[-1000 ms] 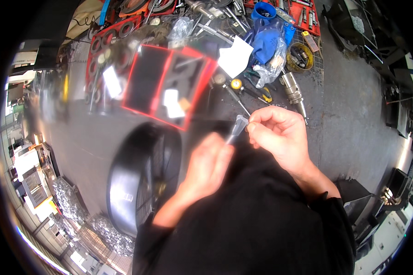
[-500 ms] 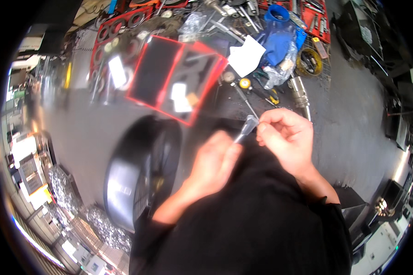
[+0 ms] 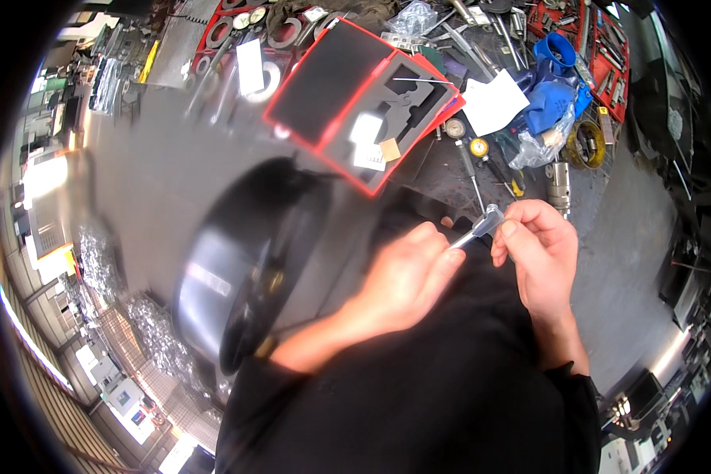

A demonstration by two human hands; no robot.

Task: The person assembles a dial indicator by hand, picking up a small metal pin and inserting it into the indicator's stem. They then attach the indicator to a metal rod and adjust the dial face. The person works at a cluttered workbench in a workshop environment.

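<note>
My left hand point(image 3: 409, 276) is closed around a slim silver rod point(image 3: 468, 237), which sticks out past the thumb up and to the right. Clear plastic film point(image 3: 493, 216) covers the rod's far end. Thumb and fingertips of my right hand point(image 3: 541, 249) pinch that film. Both hands are in front of my dark clothing, close to the bench edge. Just beyond them lies a thin-shafted tool point(image 3: 471, 172), beside a yellow-rimmed dial gauge point(image 3: 479, 148). Most of the rod is hidden inside my left fist.
An open red case point(image 3: 324, 134) with cut-out foam lies on the dark bench. White paper point(image 3: 494, 104), a blue glove point(image 3: 547, 107), a metal cylinder point(image 3: 559, 189) and a yellow-rimmed bowl point(image 3: 595, 154) are on the right. A glossy black round housing point(image 3: 213, 288) stands left of my arm.
The whole view has shifted, so the bench things and both hands appear farther right. My left hand still holds the rod, and the right still pinches at its tip.
</note>
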